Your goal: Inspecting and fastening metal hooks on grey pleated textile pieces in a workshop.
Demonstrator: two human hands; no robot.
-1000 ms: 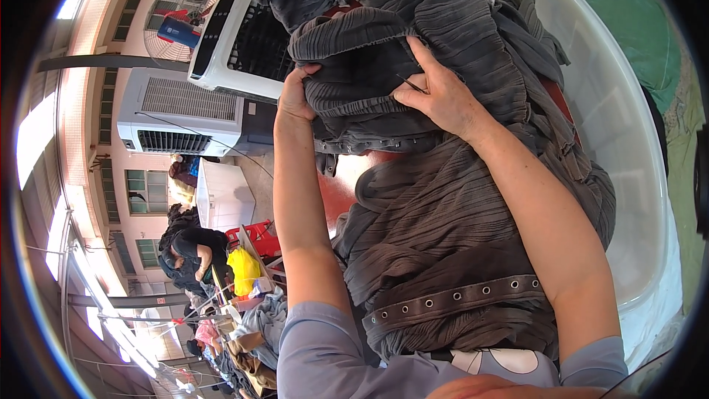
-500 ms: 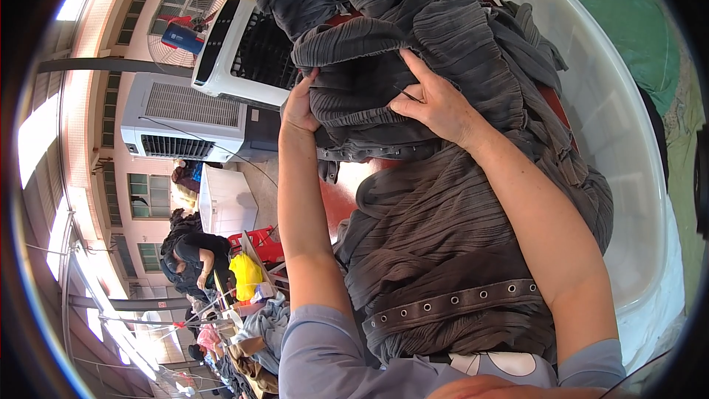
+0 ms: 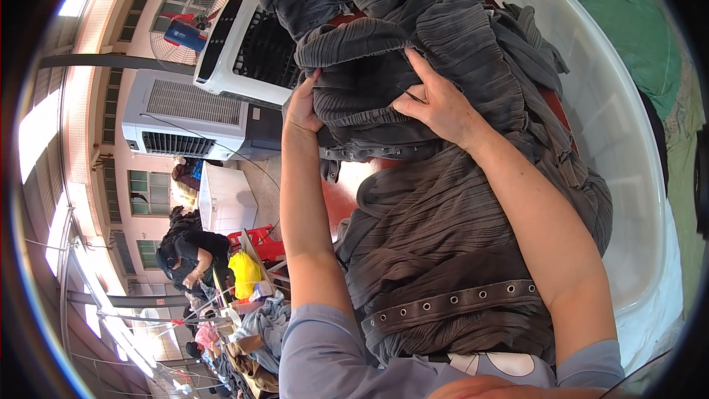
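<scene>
Both the bare left hand and the bare right hand on one dark grey pleated cloth garment

The garment lies in front of the person, on top of a heap of dark grey crinkled clothes, with an opening spread between the two hands. The left hand grasps its left edge, thumb on the near face; the other fingers are mostly hidden behind the fabric. The right hand is partly closed: its index finger stretches forward to touch the upper hem, while thumb and curled fingers pinch a slim dark pointed tool. The thumb tip sits at the lower folded band of the opening.

Nearer the person, between the forearms, lies a brownish-grey pleated bundle, crossed by a dark strip with metal eyelets. Part of a glossy red surface shows to the left of this bundle. Along the right side curves a large translucent white plastic tub, with a green cloth sheet beyond it.

To the left stand a white air cooler with a black grille and a grey-and-white air cooler. Farther off, a person in black clothing bends near a bright yellow plastic bag.
</scene>
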